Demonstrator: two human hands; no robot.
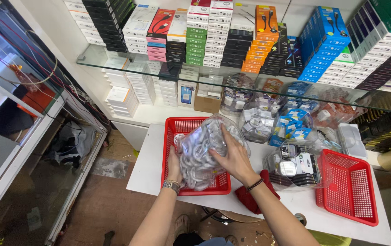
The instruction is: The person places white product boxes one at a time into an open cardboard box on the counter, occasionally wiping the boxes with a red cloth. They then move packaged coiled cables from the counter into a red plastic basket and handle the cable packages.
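A large clear plastic bag (204,146) full of white coiled cables sits in a red mesh basket (184,125) on a white table (147,164). My left hand (175,166) grips the bag's lower left side; a metal watch is on that wrist. My right hand (232,157) lies flat on the bag's right side, with a dark bead bracelet on the wrist. Both hands hold the bag over the basket.
A second red basket (352,191) stands at the right. Clear bags of small packaged goods (295,166) lie between and behind the baskets. A red cloth (248,198) lies at the table's front edge. Glass shelves (232,77) carry stacked coloured boxes. A glass cabinet (17,136) stands left.
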